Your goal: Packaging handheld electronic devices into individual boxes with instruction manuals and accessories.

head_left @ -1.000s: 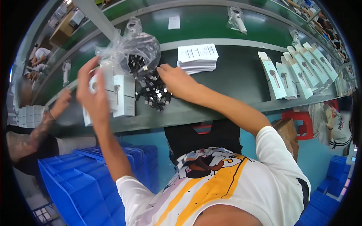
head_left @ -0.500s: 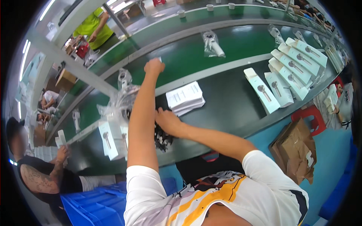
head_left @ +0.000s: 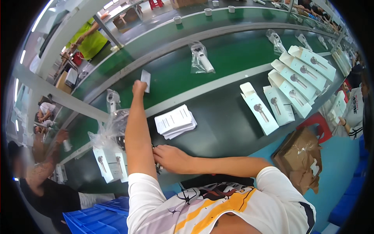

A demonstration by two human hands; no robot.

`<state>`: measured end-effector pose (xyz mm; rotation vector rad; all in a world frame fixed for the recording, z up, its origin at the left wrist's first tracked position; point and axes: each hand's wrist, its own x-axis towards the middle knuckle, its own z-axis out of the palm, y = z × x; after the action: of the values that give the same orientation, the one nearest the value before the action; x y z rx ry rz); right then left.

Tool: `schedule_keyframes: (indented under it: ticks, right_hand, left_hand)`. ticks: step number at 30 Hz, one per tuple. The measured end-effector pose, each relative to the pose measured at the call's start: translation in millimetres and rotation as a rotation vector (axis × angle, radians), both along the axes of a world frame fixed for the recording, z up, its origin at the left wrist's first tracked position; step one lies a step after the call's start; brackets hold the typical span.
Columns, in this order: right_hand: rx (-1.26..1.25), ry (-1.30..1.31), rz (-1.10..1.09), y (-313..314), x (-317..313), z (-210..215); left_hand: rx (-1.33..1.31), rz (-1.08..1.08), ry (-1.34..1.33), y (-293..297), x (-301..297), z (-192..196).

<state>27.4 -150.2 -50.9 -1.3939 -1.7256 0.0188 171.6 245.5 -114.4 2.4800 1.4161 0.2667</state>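
Note:
My left hand (head_left: 139,89), stretched out over the green conveyor belt (head_left: 167,84), is closed on a folded white leaflet (head_left: 145,80). A stack of printed leaflets (head_left: 175,123) lies on the dark work surface beside my left forearm. Close to my body, my right hand (head_left: 171,158) reaches low under that forearm, its fingers bent at a pile of small black cable-like pieces (head_left: 159,167). My left forearm hides part of the pile; what the right fingertips hold cannot be made out. Clear plastic bags (head_left: 117,124) lie left of the forearm, behind pale printed boxes (head_left: 106,165).
Several open pale boxes (head_left: 292,89) lean in a row at the right. Bagged white handheld devices (head_left: 203,61) lie on the belt. A slanting metal frame (head_left: 74,97) stands left. Co-workers (head_left: 39,171) are at the left and far side. A blue crate (head_left: 97,218) is below.
My view has shifted. The leaflet in my left hand now shows fully over the belt. My right hand stays at the black pieces. The co-worker at the left has raised an arm.

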Motion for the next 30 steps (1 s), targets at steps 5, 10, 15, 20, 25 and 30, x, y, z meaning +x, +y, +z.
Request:
schedule_keyframes:
  ticks: [5, 10, 15, 20, 25, 30]
  right_hand:
    - [-0.045, 0.449, -0.055, -95, 35, 6]
    - [0.071, 0.929, -0.476, -191, 67, 14]
    - [0.071, 0.955, -0.704, -212, 85, -5]
    - [-0.090, 0.736, -0.591, -175, 66, -18]
    - [-0.259, 0.350, -0.455, -138, 59, -17]
    - [-0.428, 0.258, -0.370, -114, 62, -17]
  left_hand:
    - [0.297, -0.555, -0.349, -127, 5, 133]
    - [0.707, -0.993, -0.200, -331, -146, 193]
    - [0.445, -0.968, -0.119, -376, -209, 70]
    - [0.288, -0.894, -0.225, -382, -226, 27]
    - [0.082, -0.803, -0.470, -367, -230, 19]
    - [-0.003, -0.740, -0.476, -360, -226, 16]
